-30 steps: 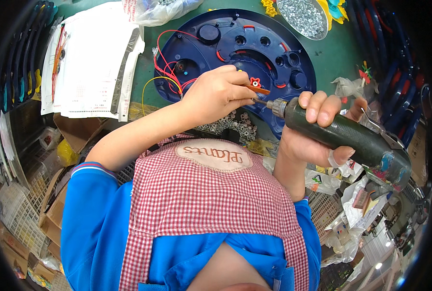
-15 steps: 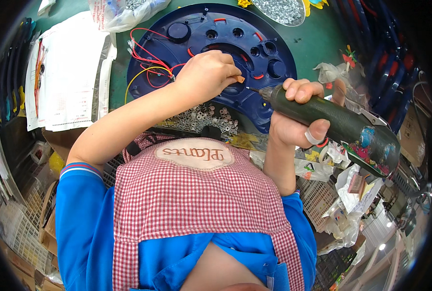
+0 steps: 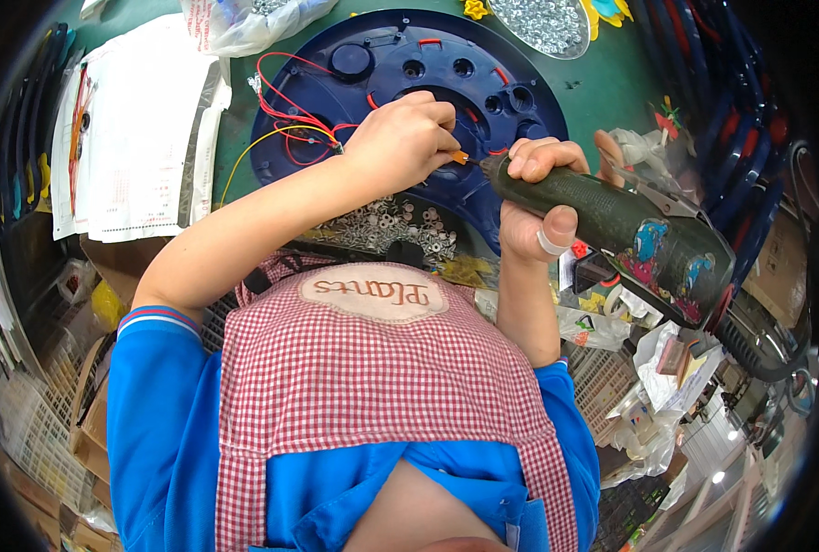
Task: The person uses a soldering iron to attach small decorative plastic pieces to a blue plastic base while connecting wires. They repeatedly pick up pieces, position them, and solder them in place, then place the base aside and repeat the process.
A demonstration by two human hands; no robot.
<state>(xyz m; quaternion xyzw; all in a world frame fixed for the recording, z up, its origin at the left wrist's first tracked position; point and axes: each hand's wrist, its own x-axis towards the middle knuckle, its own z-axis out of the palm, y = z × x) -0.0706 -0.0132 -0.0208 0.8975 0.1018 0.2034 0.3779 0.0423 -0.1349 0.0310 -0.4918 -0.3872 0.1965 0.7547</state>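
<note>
Over a dark blue round plastic housing (image 3: 290,97), my left hand (image 3: 405,136) pinches a small orange piece (image 3: 461,157) between thumb and fingertips. My right hand (image 3: 540,198) wraps round a dark green electric screwdriver (image 3: 603,210) with colourful stickers on its body. The screwdriver lies nearly level, its bit pointing left at the orange piece. Whether the bit touches the piece is too small to tell. Red wires (image 3: 285,101) and a yellow wire (image 3: 260,140) run beside my left wrist, across the housing's left side.
Loose screws and small metal parts (image 3: 386,225) lie in a heap between the housing and my apron. A metal dish (image 3: 543,23) of clear or silvery small parts stands at the back. White paper sheets (image 3: 133,138) lie at left. Stacked blue housings (image 3: 736,110) line the right side.
The screwdriver has moved left, bringing its bit up to the orange piece, and its rear end has swung nearer to me. My left hand keeps its pinch.
</note>
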